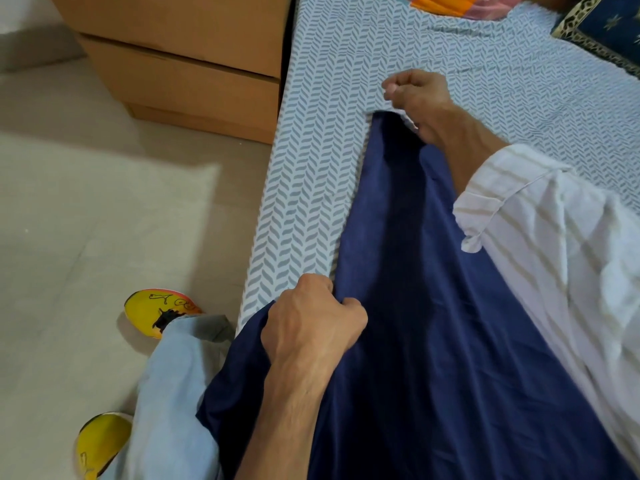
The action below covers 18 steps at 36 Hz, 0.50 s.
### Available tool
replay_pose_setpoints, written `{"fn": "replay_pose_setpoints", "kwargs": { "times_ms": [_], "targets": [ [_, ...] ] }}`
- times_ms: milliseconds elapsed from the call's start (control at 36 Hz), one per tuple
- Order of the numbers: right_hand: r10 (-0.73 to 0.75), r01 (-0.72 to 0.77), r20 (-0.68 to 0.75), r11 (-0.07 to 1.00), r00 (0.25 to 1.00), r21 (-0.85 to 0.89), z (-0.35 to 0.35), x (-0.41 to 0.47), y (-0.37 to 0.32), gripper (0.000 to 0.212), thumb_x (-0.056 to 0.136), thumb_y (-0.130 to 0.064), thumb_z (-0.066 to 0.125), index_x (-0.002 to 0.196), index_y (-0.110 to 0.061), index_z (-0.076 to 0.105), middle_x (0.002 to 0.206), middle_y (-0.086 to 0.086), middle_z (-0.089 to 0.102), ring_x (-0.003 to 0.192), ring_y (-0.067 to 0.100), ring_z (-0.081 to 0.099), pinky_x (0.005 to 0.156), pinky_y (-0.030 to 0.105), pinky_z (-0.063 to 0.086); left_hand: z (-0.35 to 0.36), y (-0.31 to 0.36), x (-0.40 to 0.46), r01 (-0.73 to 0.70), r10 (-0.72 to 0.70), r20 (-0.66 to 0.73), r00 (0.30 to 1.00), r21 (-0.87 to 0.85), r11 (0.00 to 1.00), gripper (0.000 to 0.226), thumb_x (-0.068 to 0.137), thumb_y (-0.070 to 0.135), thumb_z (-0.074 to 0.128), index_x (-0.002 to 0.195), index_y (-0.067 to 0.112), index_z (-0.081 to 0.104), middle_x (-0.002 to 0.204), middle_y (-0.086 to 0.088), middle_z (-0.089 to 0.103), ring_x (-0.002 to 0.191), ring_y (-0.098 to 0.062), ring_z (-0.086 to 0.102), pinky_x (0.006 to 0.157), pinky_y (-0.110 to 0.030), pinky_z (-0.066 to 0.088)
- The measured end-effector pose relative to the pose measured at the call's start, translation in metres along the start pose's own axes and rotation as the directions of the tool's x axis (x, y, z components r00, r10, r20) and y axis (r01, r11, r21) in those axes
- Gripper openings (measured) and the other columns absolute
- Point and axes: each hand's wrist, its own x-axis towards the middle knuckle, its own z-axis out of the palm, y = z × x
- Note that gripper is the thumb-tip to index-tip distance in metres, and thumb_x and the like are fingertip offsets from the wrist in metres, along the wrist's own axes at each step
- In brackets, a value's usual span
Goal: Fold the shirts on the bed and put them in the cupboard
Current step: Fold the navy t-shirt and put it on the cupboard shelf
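Note:
A navy blue shirt lies stretched along the near edge of the bed, which has a grey leaf-patterned sheet. My left hand is clenched on the shirt's left edge at the bed's side. Farther up, my right hand is closed on the shirt's far corner, with a white striped sleeve behind the wrist. The shirt's lower end hangs over my legs and its right part is hidden under my arm.
Stacked brown cardboard boxes stand on the floor left of the bed. An orange and pink cloth and a dark blue gold-trimmed pillow lie at the far end. My yellow shoes stand on the tiled floor.

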Motion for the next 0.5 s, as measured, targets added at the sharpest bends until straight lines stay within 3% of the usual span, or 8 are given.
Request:
{"fn": "replay_pose_setpoints", "kwargs": {
  "times_ms": [56,139,194,250,306,417,444,500],
  "targets": [
    [0.052,-0.050,0.018,0.992,0.998,-0.119,0.001,-0.002,0.005,0.009,0.089,-0.027,0.077,0.089,-0.022,0.069,0.075,-0.004,0.064,0.055,0.001,0.054,0.052,0.019,0.044,0.000,0.001,0.000,0.001,-0.001,-0.001,1.000,-0.002,1.000,0.025,0.085,0.036,0.060,0.068,0.023,0.048,0.062,0.008,0.055,0.059,-0.011,0.054,0.049,-0.025,0.036],
    [0.091,-0.066,0.062,0.941,0.994,-0.331,-0.003,-0.001,0.008,0.041,0.081,-0.056,0.079,0.096,-0.021,0.065,0.079,-0.005,0.063,0.067,0.007,0.057,0.055,0.024,0.045,0.000,0.003,0.000,0.011,-0.011,-0.005,1.000,-0.015,1.000,0.034,0.087,0.045,0.061,0.065,0.022,0.046,0.059,0.009,0.053,0.058,-0.011,0.053,0.049,-0.025,0.036],
    [0.096,-0.032,0.125,0.897,0.987,-0.440,-0.003,-0.001,0.004,0.046,0.075,-0.058,0.083,0.095,-0.018,0.068,0.084,-0.003,0.065,0.074,0.011,0.059,0.058,0.026,0.044,0.000,0.004,0.000,0.020,-0.021,-0.013,1.000,-0.032,0.999,0.040,0.088,0.049,0.059,0.063,0.022,0.044,0.057,0.009,0.049,0.055,-0.010,0.051,0.049,-0.026,0.035],
    [0.107,-0.009,0.163,0.860,0.981,-0.510,0.000,0.001,0.002,0.043,0.076,-0.048,0.086,0.099,-0.015,0.073,0.094,0.002,0.068,0.082,0.017,0.062,0.065,0.028,0.048,0.001,0.003,0.000,0.029,-0.029,-0.015,0.999,-0.042,0.999,0.039,0.089,0.045,0.057,0.062,0.022,0.041,0.054,0.009,0.045,0.052,-0.010,0.047,0.049,-0.026,0.033],
    [0.065,0.020,0.152,0.867,0.986,-0.499,0.006,0.001,-0.001,0.033,0.082,-0.037,0.084,0.102,-0.012,0.074,0.096,0.005,0.068,0.085,0.018,0.062,0.072,0.030,0.051,0.001,0.001,0.001,0.030,-0.030,-0.014,0.999,-0.041,0.999,0.035,0.089,0.039,0.057,0.062,0.022,0.041,0.055,0.009,0.045,0.052,-0.011,0.047,0.049,-0.025,0.033],
    [0.008,-0.005,0.006,0.945,1.000,-0.327,0.014,0.007,0.007,0.014,0.083,-0.031,0.082,0.089,-0.021,0.074,0.075,-0.007,0.065,0.069,0.008,0.060,0.065,0.024,0.051,0.003,-0.003,0.004,0.019,-0.020,-0.039,0.999,-0.009,1.000,0.035,0.093,0.036,0.059,0.066,0.021,0.044,0.060,0.006,0.051,0.057,-0.012,0.052,0.049,-0.026,0.036],
    [0.019,-0.022,-0.014,0.947,1.000,-0.319,0.016,0.006,0.012,0.015,0.080,-0.034,0.084,0.084,-0.025,0.073,0.074,-0.010,0.065,0.072,0.008,0.063,0.071,0.025,0.054,0.003,-0.003,0.004,0.019,-0.019,-0.051,0.999,-0.004,1.000,0.036,0.094,0.037,0.059,0.066,0.021,0.045,0.060,0.006,0.051,0.057,-0.012,0.052,0.048,-0.026,0.036],
    [0.027,-0.041,-0.047,0.946,0.999,-0.320,0.019,0.005,0.024,0.019,0.072,-0.046,0.084,0.076,-0.032,0.071,0.076,-0.014,0.068,0.084,0.011,0.067,0.094,0.039,0.053,0.005,-0.003,0.004,0.016,-0.015,-0.074,0.997,0.011,1.000,0.038,0.095,0.039,0.060,0.066,0.020,0.045,0.060,0.006,0.052,0.057,-0.012,0.052,0.048,-0.026,0.036]
  ]
}}
